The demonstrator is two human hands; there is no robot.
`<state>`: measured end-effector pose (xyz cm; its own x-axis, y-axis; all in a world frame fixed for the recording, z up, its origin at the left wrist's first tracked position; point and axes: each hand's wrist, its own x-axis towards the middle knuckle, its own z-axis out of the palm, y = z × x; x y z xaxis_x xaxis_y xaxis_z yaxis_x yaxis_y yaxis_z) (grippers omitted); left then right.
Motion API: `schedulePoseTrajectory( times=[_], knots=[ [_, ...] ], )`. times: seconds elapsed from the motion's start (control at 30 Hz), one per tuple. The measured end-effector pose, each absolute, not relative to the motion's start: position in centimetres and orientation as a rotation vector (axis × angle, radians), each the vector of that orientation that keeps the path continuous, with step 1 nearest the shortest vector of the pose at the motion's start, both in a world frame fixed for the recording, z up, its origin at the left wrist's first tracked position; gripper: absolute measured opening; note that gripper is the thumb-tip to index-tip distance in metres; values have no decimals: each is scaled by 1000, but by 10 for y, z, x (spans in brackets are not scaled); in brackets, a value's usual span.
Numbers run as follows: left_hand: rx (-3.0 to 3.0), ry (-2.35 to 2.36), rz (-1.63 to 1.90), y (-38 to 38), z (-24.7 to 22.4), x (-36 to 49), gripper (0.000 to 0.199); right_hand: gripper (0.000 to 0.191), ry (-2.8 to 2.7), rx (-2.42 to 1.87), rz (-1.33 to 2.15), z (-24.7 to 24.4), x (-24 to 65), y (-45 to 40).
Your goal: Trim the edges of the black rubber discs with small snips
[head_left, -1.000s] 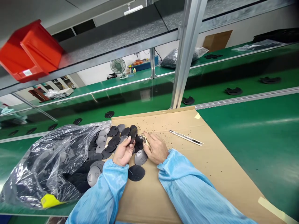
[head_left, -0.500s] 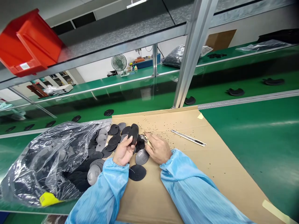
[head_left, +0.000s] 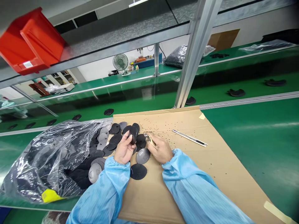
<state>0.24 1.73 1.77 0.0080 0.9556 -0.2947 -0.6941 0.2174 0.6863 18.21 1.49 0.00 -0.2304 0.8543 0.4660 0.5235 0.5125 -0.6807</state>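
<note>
Between the thumb and fingers of my left hand (head_left: 124, 150) a black oval plastic piece (head_left: 133, 134) is held up on edge. My right hand (head_left: 161, 148) is closed round small cutting pliers (head_left: 149, 140) with cream handles; their metal jaws point left, a short gap from the piece. Beneath and beside both hands lie loose black and grey oval pieces. One grey piece (head_left: 143, 156) with raised marks rests below the pliers, and a black one (head_left: 138, 171) lies nearer me. Tiny dark bits are scattered over the cardboard (head_left: 149, 199) beyond my hands.
A clear plastic bag (head_left: 46, 158) full of oval pieces spills open at the left. On the cardboard's right side lies a utility knife (head_left: 189, 138). A metal post (head_left: 198, 53) rises behind the board. Stacked pieces sit along the green belt (head_left: 144, 101); a red bin (head_left: 32, 42) hangs upper left.
My right hand and the pliers have drawn slightly right, away from the black oval piece. My left hand keeps hold of that piece, which is turned a little. The whole view has shifted slightly.
</note>
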Motion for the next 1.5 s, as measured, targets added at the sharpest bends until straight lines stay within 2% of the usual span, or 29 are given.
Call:
schedulePoseTrajectory(
  times=[0.1,0.3,0.53,0.73,1.0,1.33,1.5],
  knots=[
    [330,775,1349,18,14,-4,12,39,-1837,-1153,492,0,184,15],
    [326,662,1283,14,19,-10,29,41,-1941,-1094,400,1,181,12],
    [321,725,1196,13,22,-6,18,46,-2195,-1011,373,8,173,-2],
    [424,839,1151,12,18,-7,37,47,-2296,-1069,454,11,173,-4],
    [509,895,1139,13,15,-8,44,48,-2370,-1087,479,15,174,-4],
    [558,959,1144,13,16,-8,47,49,-2514,-1196,442,28,177,-5],
    [547,989,1137,14,16,-5,40,38,-2495,-1201,513,24,176,-6]
  ],
)
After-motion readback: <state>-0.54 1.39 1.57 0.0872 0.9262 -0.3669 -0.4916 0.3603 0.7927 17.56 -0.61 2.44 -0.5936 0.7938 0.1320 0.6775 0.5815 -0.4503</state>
